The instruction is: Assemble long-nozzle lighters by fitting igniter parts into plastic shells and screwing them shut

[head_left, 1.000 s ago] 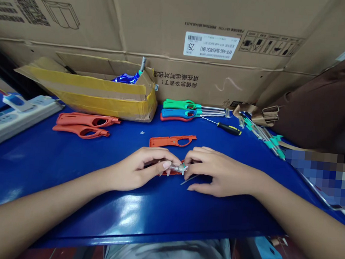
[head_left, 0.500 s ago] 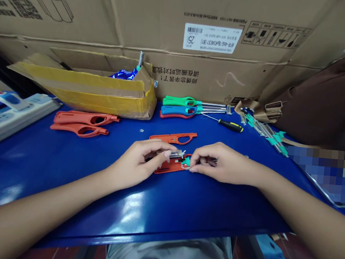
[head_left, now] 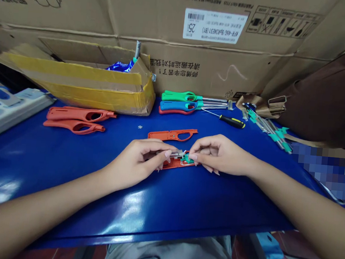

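Observation:
My left hand (head_left: 141, 159) is closed on a clear fuel tank (head_left: 175, 154), pinched between thumb and fingertips. Below it lies a red-orange lighter shell half (head_left: 174, 164) on the blue table. A green trigger (head_left: 188, 159) with thin white wire sits at this shell's right part. My right hand (head_left: 221, 154) pinches at the trigger's right side; its fingers partly cover the shell's end. Just behind the hands, another red-orange shell half (head_left: 164, 135) lies with its inner side up.
Behind are assembled lighters in green (head_left: 178, 96) and blue (head_left: 176, 105), beside a screwdriver (head_left: 232, 121). Red shells (head_left: 77, 115) lie left, near a yellow-taped carton (head_left: 103, 97) and a power strip (head_left: 17, 108). Metal tubes with green parts (head_left: 266, 127) lie right. A brown-clothed person (head_left: 323, 98) is close.
My right hand's fingers have shifted up over the trigger, and the shell half has turned slightly. The clear tank stays in my left hand. The camera view has tilted a little.

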{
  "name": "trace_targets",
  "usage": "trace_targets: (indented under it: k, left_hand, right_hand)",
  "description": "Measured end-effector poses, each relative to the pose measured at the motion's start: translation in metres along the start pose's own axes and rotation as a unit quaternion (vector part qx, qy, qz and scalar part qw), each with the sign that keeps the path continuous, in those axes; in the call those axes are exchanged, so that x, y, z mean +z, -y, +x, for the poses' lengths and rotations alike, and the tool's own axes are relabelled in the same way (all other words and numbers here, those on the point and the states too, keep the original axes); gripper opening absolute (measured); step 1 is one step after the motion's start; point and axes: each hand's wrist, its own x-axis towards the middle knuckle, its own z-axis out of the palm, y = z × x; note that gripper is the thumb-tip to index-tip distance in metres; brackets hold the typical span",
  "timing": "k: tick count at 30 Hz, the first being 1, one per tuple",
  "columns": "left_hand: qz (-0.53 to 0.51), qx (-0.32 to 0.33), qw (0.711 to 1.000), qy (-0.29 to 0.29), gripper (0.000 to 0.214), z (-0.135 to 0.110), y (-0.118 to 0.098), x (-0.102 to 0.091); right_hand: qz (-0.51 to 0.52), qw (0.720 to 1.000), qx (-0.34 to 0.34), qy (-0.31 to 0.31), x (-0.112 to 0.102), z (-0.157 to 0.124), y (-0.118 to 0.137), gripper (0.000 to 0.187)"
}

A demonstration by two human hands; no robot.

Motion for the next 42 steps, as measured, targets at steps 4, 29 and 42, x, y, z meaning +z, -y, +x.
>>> trace_targets:
  k: [4,29,42]
  left_hand:
    - [-0.001,-0.008,1.000,-0.001,0.028,0.0008,0.0001,0.0000]
    - [0.011,-0.006,1.000,0.014,0.027,0.0015,-0.0019,0.0007]
    - [0.020,-0.001,1.000,0.017,0.027,0.0011,-0.0011,0.0008]
  right_hand:
    - [0.011,1.000,-0.003,0.004,-0.0008,0.0009,0.0010,0.028]
    - [0.016,1.000,0.009,0.012,-0.0016,0.0035,-0.0030,0.029]
    - [0.017,1.000,-0.004,0.003,0.0012,0.0036,-0.0004,0.034]
